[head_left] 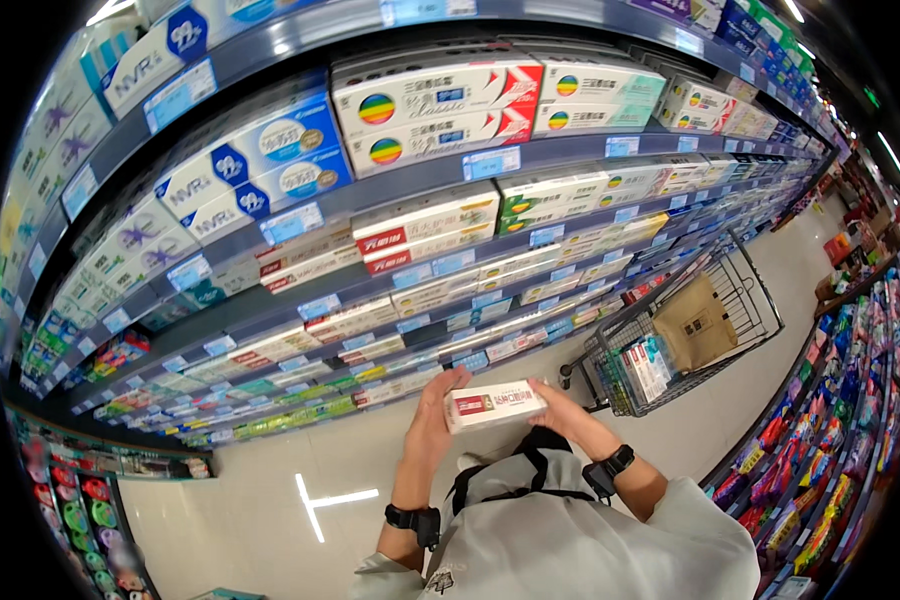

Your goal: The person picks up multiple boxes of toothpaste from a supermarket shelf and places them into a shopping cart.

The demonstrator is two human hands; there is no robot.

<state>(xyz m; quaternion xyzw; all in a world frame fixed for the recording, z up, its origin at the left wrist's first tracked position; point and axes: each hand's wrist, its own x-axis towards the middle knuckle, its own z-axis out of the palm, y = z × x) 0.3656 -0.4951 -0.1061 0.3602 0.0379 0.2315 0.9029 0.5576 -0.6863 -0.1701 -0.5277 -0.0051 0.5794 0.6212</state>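
Observation:
A white toothpaste box (496,404) with a dark red patch on its face lies level between my two hands, in front of my body. My left hand (431,418) closes on its left end, fingers along the back edge. At the other end, my right hand (564,412) grips the right side, its thumb and fingers at the corner. Each wrist wears a black strapped device. Beyond the box rises a long shelf (380,190) stacked with toothpaste boxes, and neither hand touches it.
To the right stands a wire shopping cart (760,298) holding a brown paper bag (698,318) and several upright boxes (642,370). Colourful packets fill a rack (820,460) at the far right. Another display (75,510) is at the lower left, beside the tiled floor (240,500).

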